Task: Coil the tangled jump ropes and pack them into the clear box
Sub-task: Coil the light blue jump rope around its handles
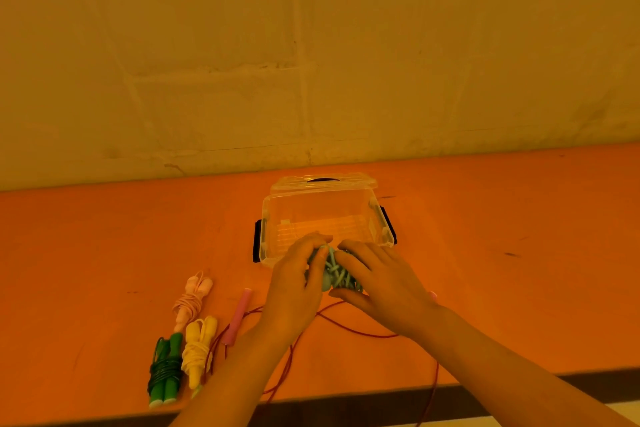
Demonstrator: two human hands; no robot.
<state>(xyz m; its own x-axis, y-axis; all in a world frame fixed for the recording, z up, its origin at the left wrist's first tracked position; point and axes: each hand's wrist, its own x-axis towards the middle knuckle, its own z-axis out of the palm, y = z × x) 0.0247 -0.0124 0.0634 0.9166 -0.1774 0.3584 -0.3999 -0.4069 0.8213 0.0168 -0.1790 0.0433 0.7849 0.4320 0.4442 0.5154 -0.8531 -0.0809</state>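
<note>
1. L hand (294,282) + R hand (377,288): both clamped on teal rope bundle (334,270), at near rim of open clear box (325,215).
2. Pink (190,298), yellow (199,347), green (166,367) coils: on table, left.
3. Red rope (346,326): loose, uncoiled.

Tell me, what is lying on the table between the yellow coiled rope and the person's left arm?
In the head view, a pink handle with its loose red cord lies between the yellow coiled rope and the left arm.
</note>
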